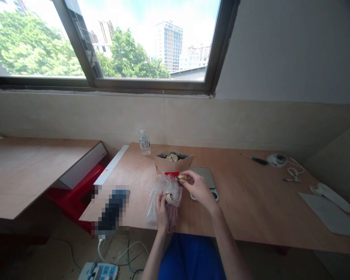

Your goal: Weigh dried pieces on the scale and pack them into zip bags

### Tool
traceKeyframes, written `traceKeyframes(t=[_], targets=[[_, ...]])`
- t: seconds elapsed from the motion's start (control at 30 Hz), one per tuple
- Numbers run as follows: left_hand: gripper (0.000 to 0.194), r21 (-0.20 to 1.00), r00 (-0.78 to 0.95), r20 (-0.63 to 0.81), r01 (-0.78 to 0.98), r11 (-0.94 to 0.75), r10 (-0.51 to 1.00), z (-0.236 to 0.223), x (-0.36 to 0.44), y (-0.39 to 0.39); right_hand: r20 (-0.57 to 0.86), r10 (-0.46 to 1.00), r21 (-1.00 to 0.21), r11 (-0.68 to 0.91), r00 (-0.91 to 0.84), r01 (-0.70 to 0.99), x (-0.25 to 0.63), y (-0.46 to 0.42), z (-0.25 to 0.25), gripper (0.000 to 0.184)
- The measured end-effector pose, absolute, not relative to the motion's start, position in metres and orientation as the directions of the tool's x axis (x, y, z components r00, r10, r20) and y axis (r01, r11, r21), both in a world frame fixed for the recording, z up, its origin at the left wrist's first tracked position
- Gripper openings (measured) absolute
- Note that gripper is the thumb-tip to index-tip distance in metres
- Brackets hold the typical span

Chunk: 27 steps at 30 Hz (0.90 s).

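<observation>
My left hand [161,213] grips the side of a clear plastic bag [157,202], which has a red strip along its lower edge. A pale curled piece [169,198] lies inside the bag near my left thumb. My right hand [200,189] pinches a similar tan piece [183,178] at the bag's top opening. Just behind stands an open brown paper box [174,164] holding more pale curled pieces [171,157]. A grey digital scale [204,178] sits under and beyond my right hand, partly hidden by it.
The wooden table [245,206] also holds a water bottle [144,142], a green-handled screwdriver [255,159], a tape roll [277,160], white-handled scissors [293,175] and a grey sheet [329,214]. A pixelated object [112,210] covers the table's left corner. A power strip [99,271] lies below on the floor.
</observation>
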<state>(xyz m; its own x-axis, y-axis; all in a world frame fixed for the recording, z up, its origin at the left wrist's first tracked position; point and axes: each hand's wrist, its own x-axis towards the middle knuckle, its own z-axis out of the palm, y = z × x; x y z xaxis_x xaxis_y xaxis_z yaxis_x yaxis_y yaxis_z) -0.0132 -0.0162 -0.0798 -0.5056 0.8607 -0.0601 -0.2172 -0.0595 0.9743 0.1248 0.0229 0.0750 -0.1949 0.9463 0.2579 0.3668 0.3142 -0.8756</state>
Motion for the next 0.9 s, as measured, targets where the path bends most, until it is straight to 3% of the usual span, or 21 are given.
traceKeyframes(t=[0.17, 0.27, 0.57, 0.77, 0.9], targets=[[0.030, 0.977, -0.456, -0.046, -0.207, -0.056, 0.889, -0.077, -0.013, -0.016, 0.550, 0.835, -0.781, 0.512, 0.005, 0.357, 0.122, 0.056, 0.118, 0.023], [0.030, 0.980, -0.453, -0.034, -0.191, -0.060, 0.891, -0.075, -0.013, -0.017, 0.653, 0.756, -0.662, 0.599, -0.048, 0.450, 0.116, 0.081, 0.119, 0.021], [0.028, 0.983, -0.477, -0.035, -0.175, -0.056, 0.878, -0.074, -0.013, -0.016, 0.657, 0.669, -0.423, 0.708, -0.347, 0.565, 0.126, 0.094, 0.106, 0.023], [0.028, 0.982, -0.482, -0.048, -0.184, -0.047, 0.875, -0.073, -0.013, -0.016, 0.625, 0.657, -0.405, 0.734, -0.421, 0.545, 0.137, 0.089, 0.104, 0.038], [0.026, 0.981, -0.463, -0.032, -0.183, -0.061, 0.886, -0.074, -0.014, -0.016, 0.633, 0.647, -0.414, 0.747, -0.425, 0.520, 0.141, 0.085, 0.101, 0.038]])
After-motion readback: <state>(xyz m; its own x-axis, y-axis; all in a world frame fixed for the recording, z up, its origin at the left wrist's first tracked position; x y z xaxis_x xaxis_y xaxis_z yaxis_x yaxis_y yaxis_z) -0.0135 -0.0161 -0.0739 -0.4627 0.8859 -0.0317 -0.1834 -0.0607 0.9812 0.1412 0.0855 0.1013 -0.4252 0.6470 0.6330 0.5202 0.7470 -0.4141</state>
